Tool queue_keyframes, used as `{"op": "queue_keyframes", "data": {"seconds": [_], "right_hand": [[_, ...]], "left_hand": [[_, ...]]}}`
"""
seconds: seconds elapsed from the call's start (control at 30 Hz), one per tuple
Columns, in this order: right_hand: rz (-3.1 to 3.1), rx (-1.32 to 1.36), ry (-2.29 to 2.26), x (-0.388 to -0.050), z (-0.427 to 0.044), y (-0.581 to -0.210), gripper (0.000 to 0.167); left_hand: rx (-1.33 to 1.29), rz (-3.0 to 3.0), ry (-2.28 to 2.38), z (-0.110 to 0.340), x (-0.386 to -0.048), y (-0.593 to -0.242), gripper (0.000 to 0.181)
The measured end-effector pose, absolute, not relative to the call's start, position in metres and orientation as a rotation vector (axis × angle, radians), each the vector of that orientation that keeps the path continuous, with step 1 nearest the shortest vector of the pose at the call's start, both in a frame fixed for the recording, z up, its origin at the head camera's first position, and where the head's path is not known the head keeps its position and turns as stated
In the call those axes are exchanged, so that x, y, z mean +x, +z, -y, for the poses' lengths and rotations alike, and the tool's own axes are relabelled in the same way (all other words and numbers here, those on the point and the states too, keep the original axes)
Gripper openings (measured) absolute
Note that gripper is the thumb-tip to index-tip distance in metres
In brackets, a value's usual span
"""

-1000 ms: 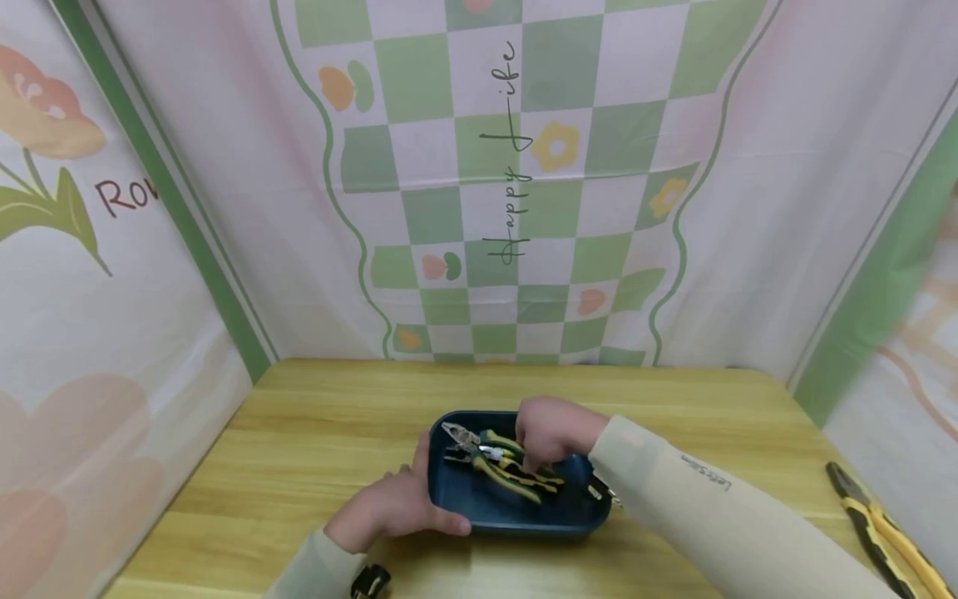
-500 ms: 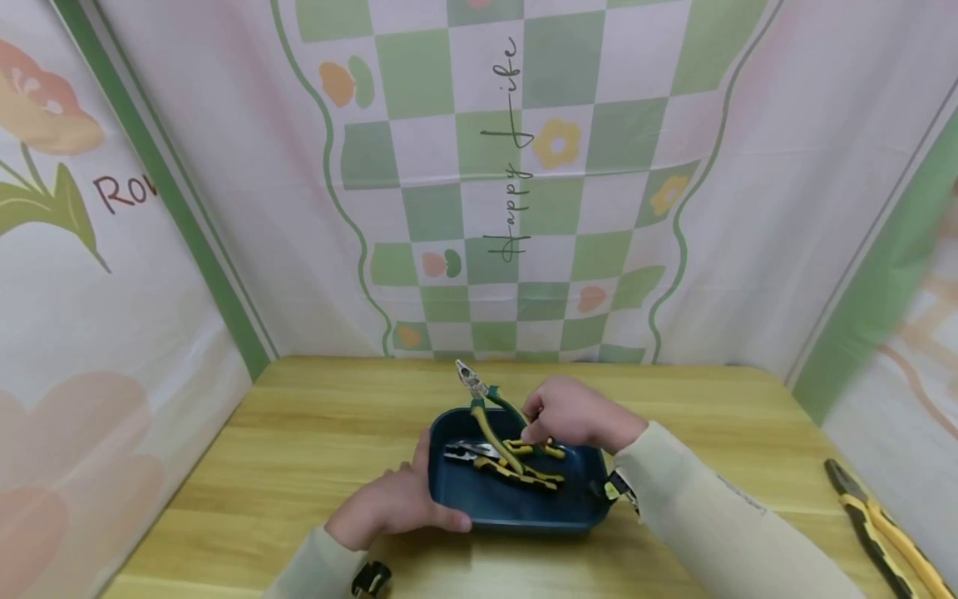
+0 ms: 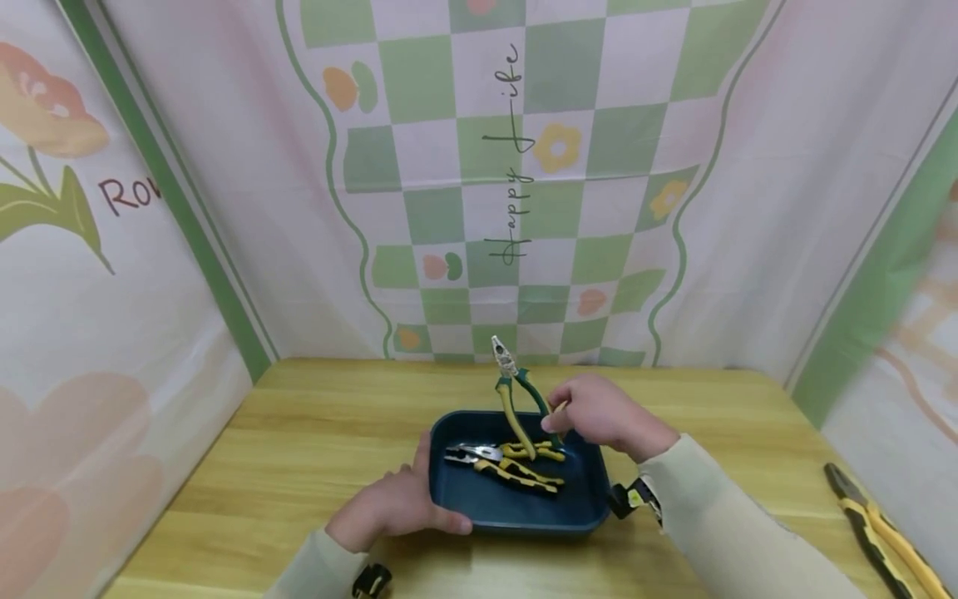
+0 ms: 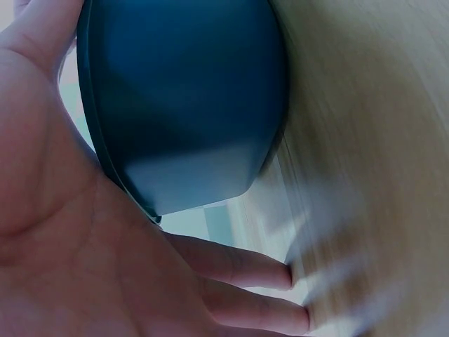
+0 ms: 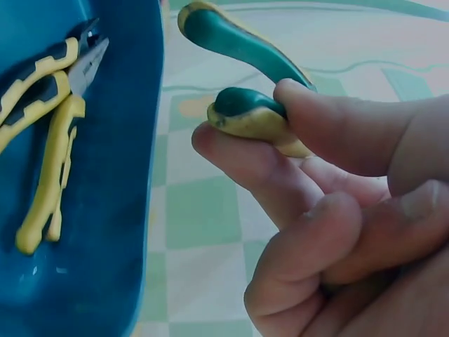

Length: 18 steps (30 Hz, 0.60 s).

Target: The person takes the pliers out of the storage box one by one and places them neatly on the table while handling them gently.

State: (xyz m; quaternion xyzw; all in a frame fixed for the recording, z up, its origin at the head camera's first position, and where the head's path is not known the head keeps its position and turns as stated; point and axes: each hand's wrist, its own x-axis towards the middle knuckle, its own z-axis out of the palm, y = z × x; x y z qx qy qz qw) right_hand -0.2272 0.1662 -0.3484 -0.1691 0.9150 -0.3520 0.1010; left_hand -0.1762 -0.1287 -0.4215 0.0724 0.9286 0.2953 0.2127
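A dark blue tray stands on the table. My left hand rests against its left end, thumb along the near rim; in the left wrist view the palm touches the rim and the fingers stretch straight toward the tabletop. My right hand pinches one handle of green-and-yellow combination pliers between thumb and forefinger. These pliers tilt above the tray's far side, metal head up, handles spread. Inside the tray lie two black-and-yellow pliers, close together; in the right wrist view their handles show on the left.
Another pair of black-and-yellow pliers lies at the table's right edge. The wooden table ends at a patterned cloth backdrop, and cloth sides stand left and right. Each wrist wears a small black device.
My right hand has lifted the green-and-yellow pliers from the tray, up and to the right, uncovering the black-and-yellow pliers beneath. The left hand has stayed at the tray.
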Motion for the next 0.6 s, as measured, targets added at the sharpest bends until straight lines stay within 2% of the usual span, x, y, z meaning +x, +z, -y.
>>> {"op": "queue_keyframes", "data": {"seconds": [0.23, 0.43, 0.6], "right_hand": [[-2.700, -0.301, -1.088, -0.225, -0.190, -0.348, 0.014], [-2.725, -0.219, -1.072, -0.226, -0.213, -0.350, 0.015], [-2.765, -0.195, -1.062, -0.224, -0.234, -0.355, 0.022]], "left_hand": [[0.204, -2.586, 0.817, 0.129, -0.176, -0.423, 0.145], [0.200, -2.584, 0.816, 0.128, -0.176, -0.423, 0.145], [0.191, -2.584, 0.814, 0.128, -0.176, -0.422, 0.144]]}}
